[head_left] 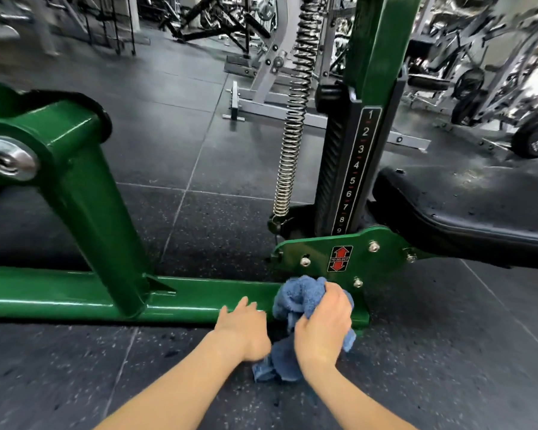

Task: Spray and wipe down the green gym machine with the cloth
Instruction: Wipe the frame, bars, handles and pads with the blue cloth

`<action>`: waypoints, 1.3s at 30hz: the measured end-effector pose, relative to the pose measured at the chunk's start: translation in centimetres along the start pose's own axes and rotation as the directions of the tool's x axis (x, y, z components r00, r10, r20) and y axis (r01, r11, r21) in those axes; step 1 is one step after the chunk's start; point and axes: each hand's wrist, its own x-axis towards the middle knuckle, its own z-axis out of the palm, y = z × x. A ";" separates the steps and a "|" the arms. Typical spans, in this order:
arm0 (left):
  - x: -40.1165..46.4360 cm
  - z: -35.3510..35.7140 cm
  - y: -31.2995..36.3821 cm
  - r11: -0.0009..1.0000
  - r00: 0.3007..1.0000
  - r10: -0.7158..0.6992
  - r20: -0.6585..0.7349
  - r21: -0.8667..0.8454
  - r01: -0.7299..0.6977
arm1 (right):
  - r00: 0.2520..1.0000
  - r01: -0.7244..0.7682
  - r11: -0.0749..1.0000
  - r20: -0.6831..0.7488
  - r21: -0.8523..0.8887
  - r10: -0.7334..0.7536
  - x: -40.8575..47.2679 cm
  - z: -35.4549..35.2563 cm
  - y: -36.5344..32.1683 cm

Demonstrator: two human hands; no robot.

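The green gym machine (pixel 75 293) has a low horizontal base bar running across the floor, a slanted post on the left and an upright post on the right. My right hand (pixel 323 321) grips a crumpled blue cloth (pixel 295 301) and holds it against the right end of the base bar, just below the green bracket plate with bolts. Part of the cloth hangs down to the floor. My left hand (pixel 243 327) rests on the front of the bar right beside the cloth, fingers laid over the top. No spray bottle is in view.
A black padded seat (pixel 466 212) juts out to the right of the upright. A coiled steel spring (pixel 292 135) and a numbered adjustment scale (pixel 359 169) run up the upright. Grey machines and weight plates (pixel 534 138) stand behind on the dark rubber floor.
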 end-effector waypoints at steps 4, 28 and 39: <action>-0.1 -0.3 0.4 0.997 0.999 0.026 -0.041 -0.070 -0.028 | 0.980 -0.029 0.993 0.195 -0.115 0.051 0.4 0.8 0.9; -5.4 -11.0 4.7 0.730 0.554 -0.190 -0.811 -0.494 -0.473 | 0.715 0.571 0.821 -0.489 -0.006 -0.500 11.6 -16.0 -14.5; -5.0 -9.7 4.7 0.811 0.724 -0.120 -0.680 -0.487 -0.324 | 0.761 0.568 0.744 -0.118 -0.351 -0.638 8.5 -9.6 -6.3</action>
